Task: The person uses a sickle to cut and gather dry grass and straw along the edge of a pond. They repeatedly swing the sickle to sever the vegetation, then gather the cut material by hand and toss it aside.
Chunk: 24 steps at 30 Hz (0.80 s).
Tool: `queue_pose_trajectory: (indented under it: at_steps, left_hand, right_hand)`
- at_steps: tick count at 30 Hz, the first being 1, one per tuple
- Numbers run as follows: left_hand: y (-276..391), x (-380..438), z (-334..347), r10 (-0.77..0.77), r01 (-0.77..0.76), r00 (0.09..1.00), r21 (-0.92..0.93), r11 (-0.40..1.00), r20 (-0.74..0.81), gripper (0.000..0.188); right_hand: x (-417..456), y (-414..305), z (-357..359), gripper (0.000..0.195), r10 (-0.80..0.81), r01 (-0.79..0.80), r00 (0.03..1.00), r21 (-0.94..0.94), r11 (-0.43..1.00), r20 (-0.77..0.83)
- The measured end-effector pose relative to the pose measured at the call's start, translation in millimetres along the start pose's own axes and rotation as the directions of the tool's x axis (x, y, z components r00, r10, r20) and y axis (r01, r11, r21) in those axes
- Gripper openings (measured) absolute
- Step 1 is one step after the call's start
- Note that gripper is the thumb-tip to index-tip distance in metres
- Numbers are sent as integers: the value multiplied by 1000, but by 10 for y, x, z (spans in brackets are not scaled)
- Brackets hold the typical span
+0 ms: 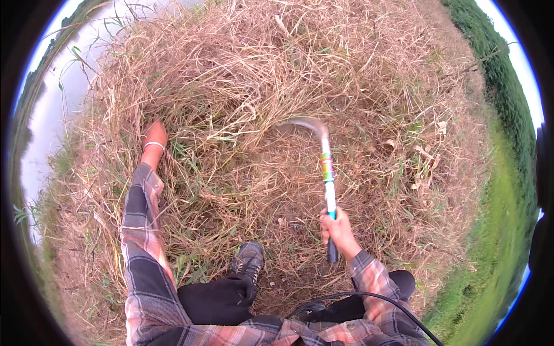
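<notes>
My right hand (pixel 339 229) is closed around the handle of a sickle (pixel 329 186), whose black end sticks out below my fist. The sickle's curved blade (pixel 309 123) points left, slightly blurred, against the edge of the dry cut grass (pixel 225 99). Farther left, my left hand (pixel 155 133), with a pale band at the wrist, reaches into the dry stalks. Its fingers are hidden in the grass, so whether they grip any stalks is unclear.
A laced shoe (pixel 249 259) stands on the straw-covered ground between my arms. A black cable (pixel 381 296) curves across my right sleeve. Water (pixel 60 95) lies beyond the left edge, and green growth (pixel 471 255) borders the right side.
</notes>
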State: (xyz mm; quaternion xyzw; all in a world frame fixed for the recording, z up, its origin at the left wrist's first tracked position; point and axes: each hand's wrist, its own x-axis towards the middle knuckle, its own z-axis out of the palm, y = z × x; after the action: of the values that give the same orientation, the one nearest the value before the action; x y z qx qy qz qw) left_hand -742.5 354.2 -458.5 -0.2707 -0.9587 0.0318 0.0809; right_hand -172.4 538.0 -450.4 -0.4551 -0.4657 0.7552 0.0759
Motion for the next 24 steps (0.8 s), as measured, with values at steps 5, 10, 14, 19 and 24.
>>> queue_pose_trajectory:
  at_steps: [5,10,14,19,24]
  left_hand:
    - [1098,-529,-578,226,-233,967,-51,971,-118,43]
    - [2118,-1071,-1590,444,-449,888,-18,893,-114,28]
    - [2429,-1291,-1687,621,-672,741,-266,691,-256,16]
    - [2201,-1327,-1615,647,-694,705,-468,547,-291,12]
    - [2357,-1446,-1963,618,-574,718,-774,266,-320,14]
  right_hand:
    - [1504,-862,-812,12,-195,339,845,218,915,-498]
    - [569,34,1389,11,141,-90,919,-154,984,369]
    - [178,293,1341,7,179,-221,864,37,975,470]
    - [632,-178,538,9,-20,44,997,341,939,-75]
    - [1325,-759,1237,18,-102,136,988,331,934,-119]
